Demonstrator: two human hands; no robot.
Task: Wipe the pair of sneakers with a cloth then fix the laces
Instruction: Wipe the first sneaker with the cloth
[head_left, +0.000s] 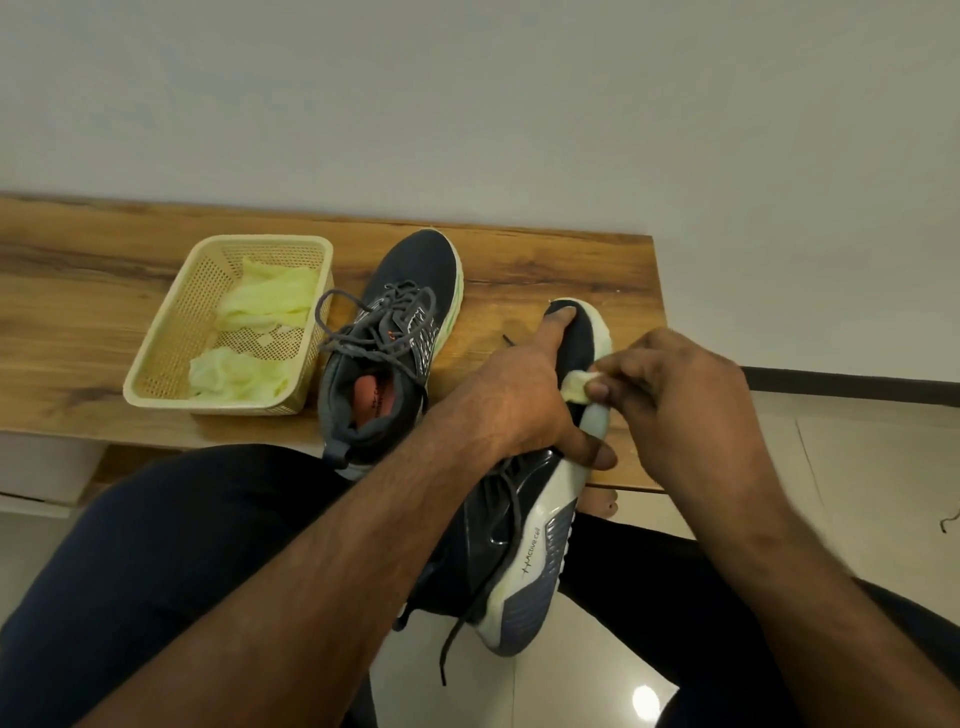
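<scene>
Sneaker-cleaning under way at low wooden bench (571, 270). Dark navy mesh sneaker with white sole (524, 525) tilted on its side at near right, toe propped on bench edge, heel over lap, apparently to turn sole rim up for wiping. Left hand (524, 400) clamped around upper, forefinger stretched to toe as brace. Right hand (680, 395) pinching small pale yellow-green cloth wad (576, 387) against white sole edge. Matching second sneaker (395, 338) upright at centre, grey laces loose, probably awaiting its turn. Cream perforated plastic basket (171, 338) at left, keeping spare pale cloths (270, 301) within reach.
</scene>
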